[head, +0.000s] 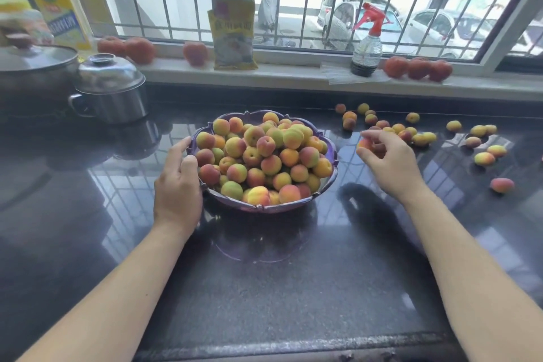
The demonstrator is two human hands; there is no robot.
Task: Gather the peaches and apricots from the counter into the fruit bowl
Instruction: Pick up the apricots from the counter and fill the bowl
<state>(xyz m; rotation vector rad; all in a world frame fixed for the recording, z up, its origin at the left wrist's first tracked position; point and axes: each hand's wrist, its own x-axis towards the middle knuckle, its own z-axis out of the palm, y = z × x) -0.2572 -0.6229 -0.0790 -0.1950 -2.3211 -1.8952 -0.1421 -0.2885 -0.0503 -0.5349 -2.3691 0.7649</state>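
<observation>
We see bare bench (293,288) in front of the fruit bowl (329,185), free for passing. Right of the bowl, loose fruit (420,138) dots the way; left of it stands a steel pot (114,91).

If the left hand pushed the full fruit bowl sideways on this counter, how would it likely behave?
The fruit bowl would probably slide rather than grip: the dark counter looks polished and reflective. It is likely heavy, being heaped with fruit. Top fruit, piled above the rim, may roll off if jolted. The left hand holds the rim, which should steady it.
</observation>
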